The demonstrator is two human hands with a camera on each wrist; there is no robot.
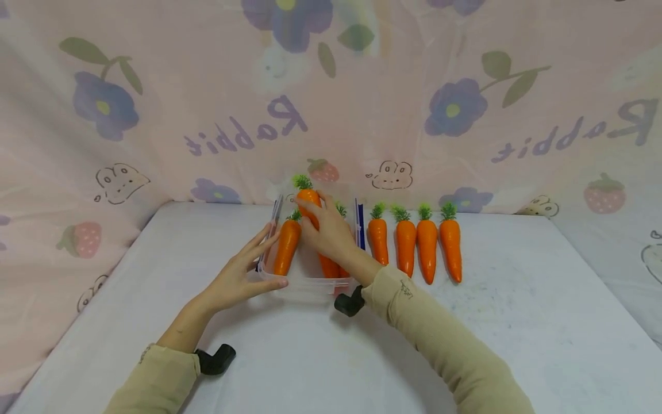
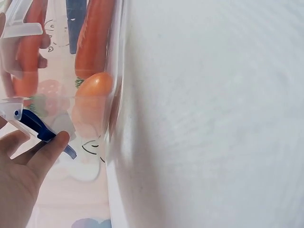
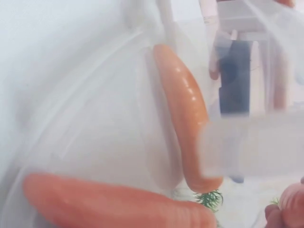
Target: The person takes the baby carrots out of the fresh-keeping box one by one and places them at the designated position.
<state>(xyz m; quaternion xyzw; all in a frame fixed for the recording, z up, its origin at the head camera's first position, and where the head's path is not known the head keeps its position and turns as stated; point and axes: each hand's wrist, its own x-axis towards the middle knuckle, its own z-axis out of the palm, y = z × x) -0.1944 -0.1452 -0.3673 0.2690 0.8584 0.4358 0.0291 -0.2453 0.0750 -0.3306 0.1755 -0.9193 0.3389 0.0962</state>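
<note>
A clear plastic box (image 1: 310, 283) with blue side latches stands near the back of the table. My right hand (image 1: 333, 233) grips a toy carrot (image 1: 308, 198) with green leaves over the box; in the right wrist view a carrot end (image 3: 292, 204) shows beside fingertips. One carrot (image 1: 287, 247) lies along the box's left side, and others (image 1: 328, 265) lie partly hidden under my right hand. My left hand (image 1: 233, 284) rests spread at the box's left front corner, thumb along the front rim. In the left wrist view, its fingers touch the blue latch (image 2: 40, 126).
Several carrots (image 1: 405, 244) lie in a row on the white table (image 1: 517, 299), right of the box, leaves towards the back. A printed cloth (image 1: 362, 103) hangs behind. Dark wrist camera mounts (image 1: 216, 360) stick out from both sleeves.
</note>
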